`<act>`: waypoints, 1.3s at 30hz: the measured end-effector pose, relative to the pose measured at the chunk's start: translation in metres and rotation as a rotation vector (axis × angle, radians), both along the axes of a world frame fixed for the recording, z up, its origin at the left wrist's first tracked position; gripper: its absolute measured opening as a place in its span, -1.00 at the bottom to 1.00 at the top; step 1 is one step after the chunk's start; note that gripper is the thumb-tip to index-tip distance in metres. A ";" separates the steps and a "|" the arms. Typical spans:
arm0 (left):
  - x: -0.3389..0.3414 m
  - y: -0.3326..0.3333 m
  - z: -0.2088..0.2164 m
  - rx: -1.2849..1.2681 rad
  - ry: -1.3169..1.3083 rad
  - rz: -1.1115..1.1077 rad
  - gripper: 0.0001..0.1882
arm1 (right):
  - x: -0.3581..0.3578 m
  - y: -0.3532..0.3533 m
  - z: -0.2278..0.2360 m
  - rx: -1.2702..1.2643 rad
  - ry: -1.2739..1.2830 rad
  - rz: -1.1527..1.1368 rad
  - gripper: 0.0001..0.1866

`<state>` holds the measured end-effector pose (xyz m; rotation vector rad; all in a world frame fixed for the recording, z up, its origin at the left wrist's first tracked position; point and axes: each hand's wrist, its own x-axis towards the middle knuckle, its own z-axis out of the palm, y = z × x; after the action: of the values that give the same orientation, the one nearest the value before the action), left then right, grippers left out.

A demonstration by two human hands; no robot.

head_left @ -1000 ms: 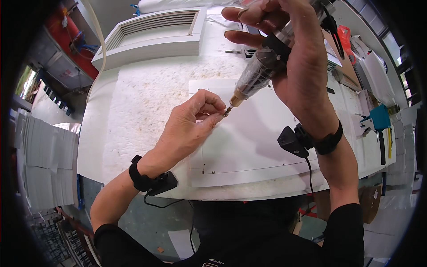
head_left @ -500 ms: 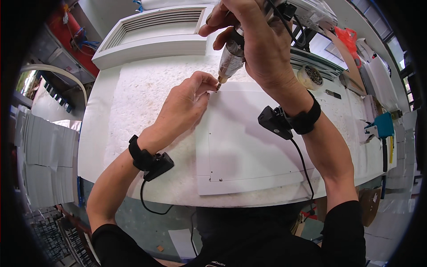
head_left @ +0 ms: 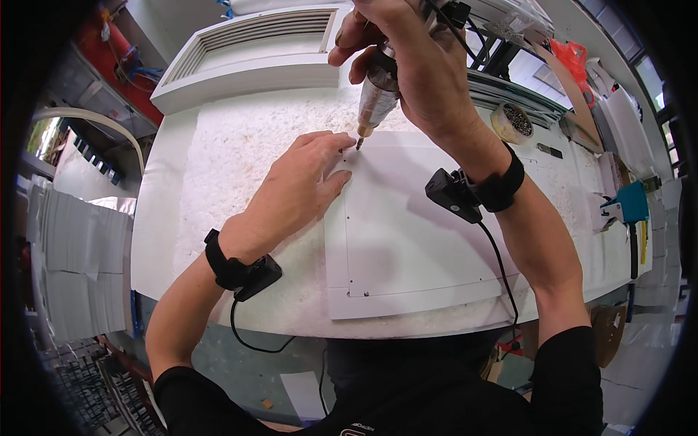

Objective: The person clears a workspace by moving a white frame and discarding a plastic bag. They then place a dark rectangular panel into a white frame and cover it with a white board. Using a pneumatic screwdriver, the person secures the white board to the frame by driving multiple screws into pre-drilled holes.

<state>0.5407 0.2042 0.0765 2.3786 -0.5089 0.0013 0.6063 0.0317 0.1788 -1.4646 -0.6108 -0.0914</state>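
Observation:
A white panel [head_left: 418, 232] with small dark holes and a few screw heads lies on the worktable. My right hand [head_left: 429, 91] is wrapped round a power screwdriver [head_left: 378, 98], held tilted with its tip down. Its bit [head_left: 359, 144] points at the panel's far left corner; whether a screw sits on the tip is too small to tell. Beside that corner, my left hand [head_left: 291, 178] rests with fingers stretched out and thumb apart. Its fingertips are close to the bit, and nothing shows in them.
Behind the panel stands a white louvred frame [head_left: 247, 89]. To the right are a tub of screws [head_left: 512, 123], a small dark item [head_left: 550, 150] and a teal-handled tool [head_left: 631, 203]. White boards [head_left: 76, 254] are stacked at left. Cables hang from both wrist devices.
My left fingers have opened from a pinch at the bit and moved slightly back. The screwdriver tip now stands a little farther in over the panel's corner.

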 end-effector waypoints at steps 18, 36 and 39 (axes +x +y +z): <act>-0.012 0.009 -0.006 0.371 -0.243 -0.105 -0.47 | 0.011 0.000 -0.012 -0.020 -0.110 0.151 -0.54; -0.019 -0.039 0.024 0.323 -0.145 -0.060 -0.65 | -0.061 -0.125 0.051 0.095 -0.195 -0.147 -0.51; -0.024 -0.097 0.031 0.139 -0.214 -0.237 -0.82 | -0.062 -0.172 0.042 0.130 -0.285 -0.235 -0.52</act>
<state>0.5171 0.1069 0.1075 2.4515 -0.9175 0.1179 0.5441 -0.1399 0.2204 -1.4024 -0.6468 -0.5222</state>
